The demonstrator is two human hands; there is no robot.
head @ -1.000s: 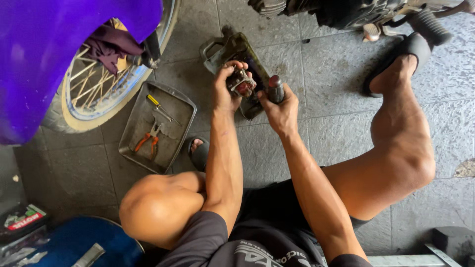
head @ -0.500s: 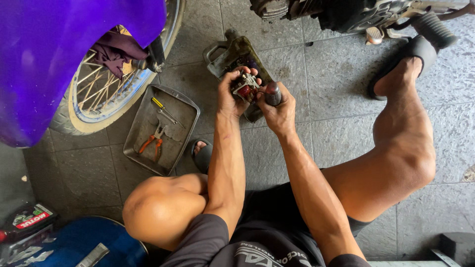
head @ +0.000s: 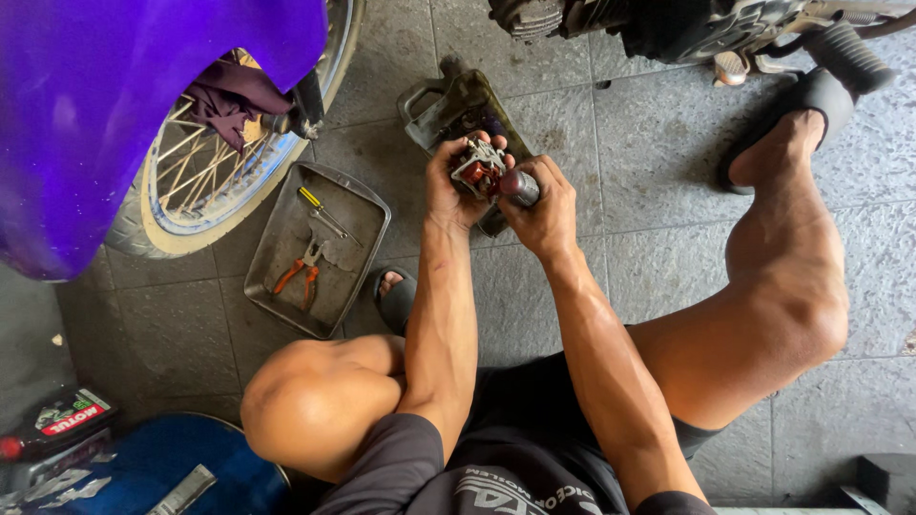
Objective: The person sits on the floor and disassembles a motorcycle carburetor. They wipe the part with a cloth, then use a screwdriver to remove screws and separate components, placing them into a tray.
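My left hand (head: 450,187) grips a small round metal part with red-brown copper windings (head: 476,170), held above a dark oily drain pan (head: 458,103) on the tiled floor. Against that part my right hand (head: 544,205) is closed around the grey handle of a tool (head: 520,185). Both hands are touching each other over the pan. I sit low, with my knees spread and my feet in dark sandals.
A grey metal tray (head: 277,277) at left holds orange-handled pliers (head: 298,274) and a yellow-handled screwdriver (head: 317,205). A spoked wheel (head: 205,181) under a purple fender (head: 105,105) stands at far left. An engine (head: 668,24) is at the top. A dark bottle (head: 57,420) lies lower left.
Both hands have stayed together on the wound part with small adjustments. The view has shifted slightly; nothing was picked up or set down.
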